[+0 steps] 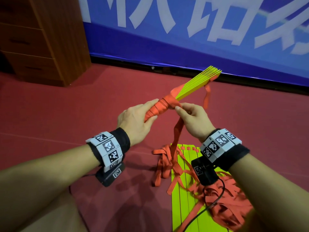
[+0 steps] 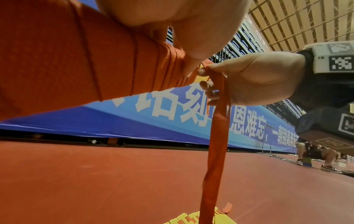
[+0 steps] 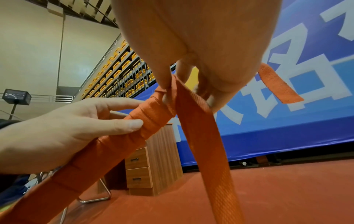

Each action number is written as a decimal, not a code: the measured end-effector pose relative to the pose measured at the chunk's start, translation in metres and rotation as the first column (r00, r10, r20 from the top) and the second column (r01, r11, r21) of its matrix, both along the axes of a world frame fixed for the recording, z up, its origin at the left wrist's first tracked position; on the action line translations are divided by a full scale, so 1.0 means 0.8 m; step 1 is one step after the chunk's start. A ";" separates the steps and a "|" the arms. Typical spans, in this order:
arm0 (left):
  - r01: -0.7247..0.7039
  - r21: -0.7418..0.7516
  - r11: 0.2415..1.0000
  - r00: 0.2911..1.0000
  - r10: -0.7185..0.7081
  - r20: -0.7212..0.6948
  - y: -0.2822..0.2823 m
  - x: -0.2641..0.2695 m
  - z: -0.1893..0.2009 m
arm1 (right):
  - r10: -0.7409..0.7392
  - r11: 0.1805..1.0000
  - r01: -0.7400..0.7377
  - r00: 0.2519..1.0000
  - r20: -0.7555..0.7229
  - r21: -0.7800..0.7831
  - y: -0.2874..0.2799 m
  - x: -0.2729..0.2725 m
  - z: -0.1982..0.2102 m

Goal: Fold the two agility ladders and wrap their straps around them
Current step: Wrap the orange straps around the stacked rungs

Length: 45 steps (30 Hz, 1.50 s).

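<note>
A blue banner [image 1: 192, 39] and a wooden drawer unit [image 1: 41, 39] border the red floor [image 1: 66, 106], on which the second ladder [image 1: 185, 198] lies flat, yellow rungs side by side amid loose red straps. Above it, the folded ladder [image 1: 199, 82] is held tilted, its near end bound in red strap [image 1: 175, 136]. The left hand [image 1: 135, 121] curls its grip round the bound end; the right hand [image 1: 194, 119], just beside the windings, apparently pinches the strap, which trails to the floor.
</note>
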<state>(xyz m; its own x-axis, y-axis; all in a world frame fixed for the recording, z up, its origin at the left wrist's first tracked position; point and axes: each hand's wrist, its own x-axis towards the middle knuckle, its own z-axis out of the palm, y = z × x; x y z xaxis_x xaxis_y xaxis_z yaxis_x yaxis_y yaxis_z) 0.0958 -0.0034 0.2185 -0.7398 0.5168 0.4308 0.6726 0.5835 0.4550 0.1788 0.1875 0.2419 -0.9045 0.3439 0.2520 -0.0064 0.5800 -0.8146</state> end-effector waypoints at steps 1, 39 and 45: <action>0.000 0.001 1.000 1.000 0.000 0.005 0.000 0.000 0.001 | -0.010 1.000 0.010 1.000 -0.004 -0.008 0.000 -0.001 0.001; 0.105 0.364 0.925 0.880 -0.257 0.399 0.000 -0.003 0.004 | -0.063 0.988 0.053 0.996 -0.064 -0.144 0.015 -0.018 -0.008; 0.111 0.486 0.867 0.794 -0.371 0.481 0.000 -0.006 0.001 | -0.092 0.977 0.095 0.995 0.021 -0.191 0.014 -0.021 -0.012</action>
<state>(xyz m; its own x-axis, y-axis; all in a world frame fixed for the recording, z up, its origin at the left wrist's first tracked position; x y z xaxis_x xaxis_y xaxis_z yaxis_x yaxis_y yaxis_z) 0.0912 -0.0034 0.2194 -0.7874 0.5797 0.2098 0.3275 0.1051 0.9390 0.1619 0.1984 0.2327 -0.8685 0.4681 0.1628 0.0508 0.4108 -0.9103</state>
